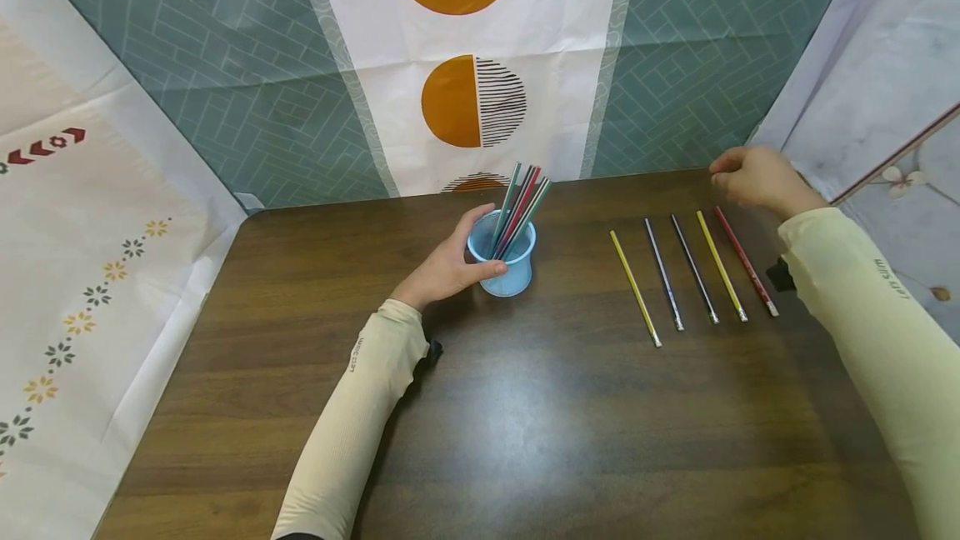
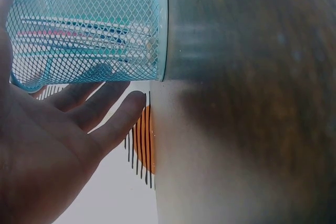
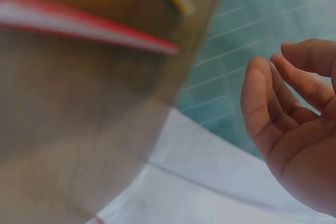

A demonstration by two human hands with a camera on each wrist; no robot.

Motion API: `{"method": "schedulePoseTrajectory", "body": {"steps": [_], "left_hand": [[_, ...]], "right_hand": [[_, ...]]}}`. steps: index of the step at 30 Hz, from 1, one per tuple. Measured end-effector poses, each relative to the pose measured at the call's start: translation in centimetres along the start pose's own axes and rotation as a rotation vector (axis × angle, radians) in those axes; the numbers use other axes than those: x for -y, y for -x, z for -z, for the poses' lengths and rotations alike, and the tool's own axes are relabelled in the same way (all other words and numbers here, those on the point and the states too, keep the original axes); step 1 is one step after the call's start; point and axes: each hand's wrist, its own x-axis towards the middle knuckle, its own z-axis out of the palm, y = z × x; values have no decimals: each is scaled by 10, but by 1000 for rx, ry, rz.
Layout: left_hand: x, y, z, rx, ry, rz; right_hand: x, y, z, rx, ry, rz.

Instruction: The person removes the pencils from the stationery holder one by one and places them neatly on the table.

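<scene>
A light-blue mesh pencil cup point(image 1: 507, 283) stands upright on the table, holding several pencils, some green and a red one point(image 1: 528, 197). My left hand point(image 1: 444, 267) holds the cup from its left, thumb in front and fingers behind. To the right lie several pencils in a row: a yellow one point(image 1: 636, 289), a bluish one point(image 1: 663, 275), a dark one point(image 1: 694, 269), another yellow one point(image 1: 722, 266) and a red one point(image 1: 746, 262). Beyond the red pencil's far end, my right hand point(image 1: 767, 180) hovers with loosely bent fingers. Nothing shows between its fingers in the right wrist view.
The brown wooden table point(image 1: 495, 432) ends at a green and white patterned cloth point(image 1: 300, 127) along the back. White patterned cloths hang at the left point(image 1: 82, 248) and right point(image 1: 892, 48) sides.
</scene>
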Motion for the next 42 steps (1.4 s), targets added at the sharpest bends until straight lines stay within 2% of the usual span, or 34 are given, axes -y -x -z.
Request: {"method": "schedulePoseTrajectory", "body": {"steps": [5,11,19,25,29,33,42], "left_hand": [[0,0,1,1,8,-8],[0,0,1,10,23,-17],[0,0,1,8,30,-10],[0,0,2,5,16,-12],[0,1,2,0,9,-8],[0,1,1,-2,12,-4],[0,0,1,-1,19,10]], "right_hand": [[28,6,8,-72,-66,-4],[71,15,8,-102,-78,47],[134,21,-10,-74,-44,209],[169,18,-31,-36,-49,283],[186,13,-46,0,-60,304],[198,8,-60,18,-72,281],[205,3,-71,45,-110,267]]}}
